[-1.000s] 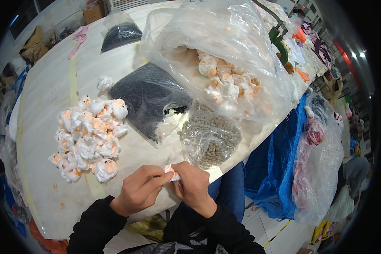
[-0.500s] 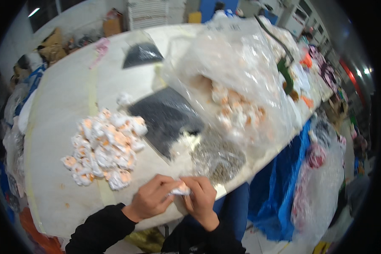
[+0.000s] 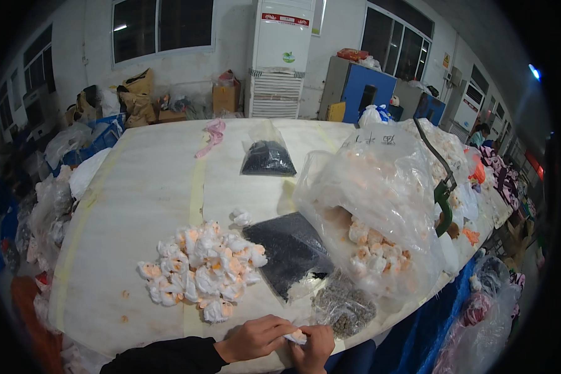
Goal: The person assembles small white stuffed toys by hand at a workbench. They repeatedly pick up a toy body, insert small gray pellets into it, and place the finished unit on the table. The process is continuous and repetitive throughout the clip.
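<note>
Near the front edge of the table, my left hand (image 3: 255,338) and my right hand (image 3: 314,350) pinch a small white-and-peach fabric piece (image 3: 297,337) between their fingertips. Fingers cover much of it, and the lower part of my right hand runs out of the picture. A heap of similar white-and-peach pieces (image 3: 206,268) lies ahead and left of my hands. Just beyond my right hand is a clear bag of grey-brown granules (image 3: 343,305). Behind that lies a flat bag of black material (image 3: 287,246), torn at its near corner, with a single white piece (image 3: 240,217) beside it.
A large clear plastic bag (image 3: 380,162) filled with more pieces lies open on the right. Farther back are a smaller bag of black material (image 3: 268,159) and a pink strip (image 3: 212,137). A green-handled tool with a dark curved rod (image 3: 443,209) stands at the right edge.
The view has tilted up, so the table and my hands sit lower and the far wall shows. Both hands still hold the fabric piece.
</note>
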Demonstrator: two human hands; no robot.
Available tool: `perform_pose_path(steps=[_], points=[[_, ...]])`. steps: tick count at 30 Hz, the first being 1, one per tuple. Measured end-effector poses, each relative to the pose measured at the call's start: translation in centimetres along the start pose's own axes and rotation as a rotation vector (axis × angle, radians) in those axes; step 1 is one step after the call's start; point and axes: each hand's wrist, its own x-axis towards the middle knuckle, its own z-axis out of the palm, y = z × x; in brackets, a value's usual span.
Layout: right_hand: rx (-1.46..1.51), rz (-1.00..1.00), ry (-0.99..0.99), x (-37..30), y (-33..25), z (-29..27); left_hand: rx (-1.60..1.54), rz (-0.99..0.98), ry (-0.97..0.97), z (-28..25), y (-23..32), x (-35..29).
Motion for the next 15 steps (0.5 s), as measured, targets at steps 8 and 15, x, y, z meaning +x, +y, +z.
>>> perform_pose_path(steps=[8, 15], points=[[-0.004, -0.031, 0.065, 0.5, 0.1, -0.2, 0.079, 0.13, 0.026, -1.4, 0.1, 1.5], [-0.008, -0.059, 0.168, 0.2, 0.4, -0.2, 0.139, 0.203, -0.018, -1.3, 0.3, 1.9]])
